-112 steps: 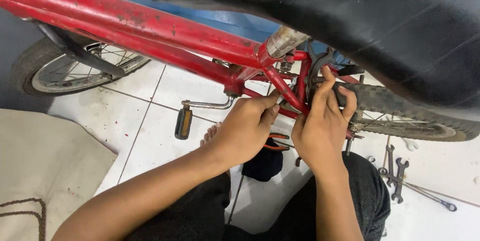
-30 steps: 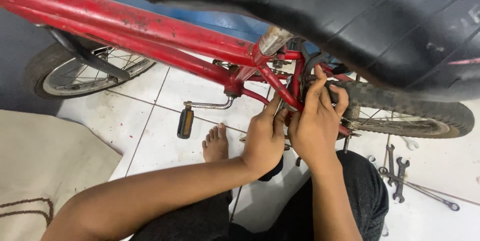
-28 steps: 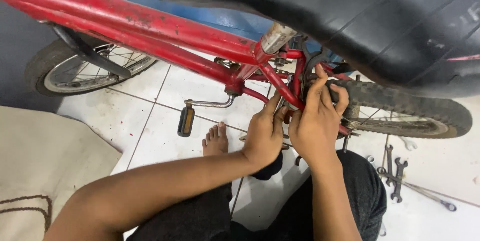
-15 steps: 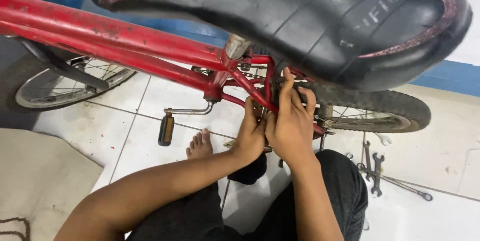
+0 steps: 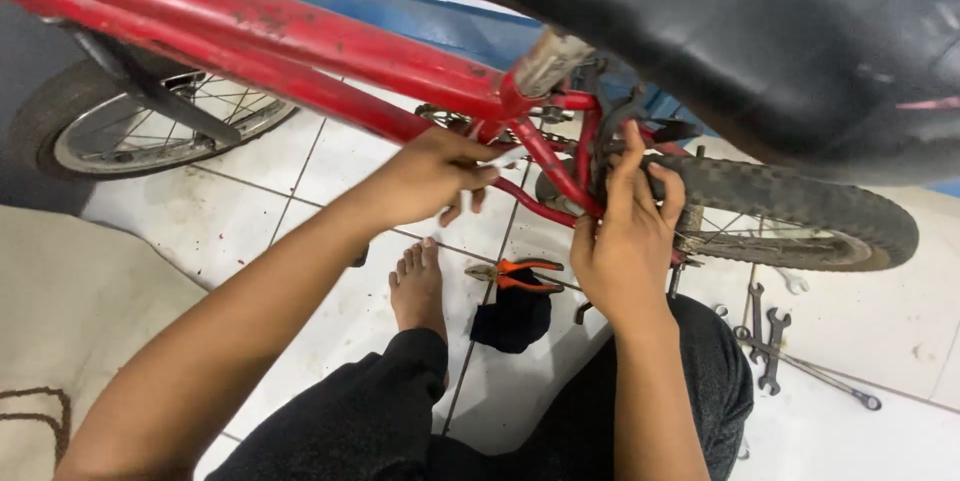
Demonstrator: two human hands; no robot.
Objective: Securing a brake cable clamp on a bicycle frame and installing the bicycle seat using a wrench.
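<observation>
White floor tiles (image 5: 330, 181) lay under us, a beige mat (image 5: 80, 321) left of our left arm. We worked at the red bike frame (image 5: 300, 51), stiff and heavy, best gripped by its tubes. Our left hand (image 5: 430, 176) curled loosely at the seat tube junction; whether it gripped, we couldn't tell. Our right hand (image 5: 625, 241) clasped the stay by the rear tyre (image 5: 800, 201). Below lay pliers (image 5: 515, 273), wrenches (image 5: 765, 341) to the right.

I see a red bicycle frame (image 5: 300, 51) of painted metal, chipped and scuffed. The black saddle (image 5: 760, 41) looks like smooth, faintly glossy vinyl. The rear tyre (image 5: 800, 201) is matt knobbly rubber. Bare metal spanners (image 5: 765, 346) lie on glossy, smudged white floor tiles (image 5: 880, 321).
</observation>
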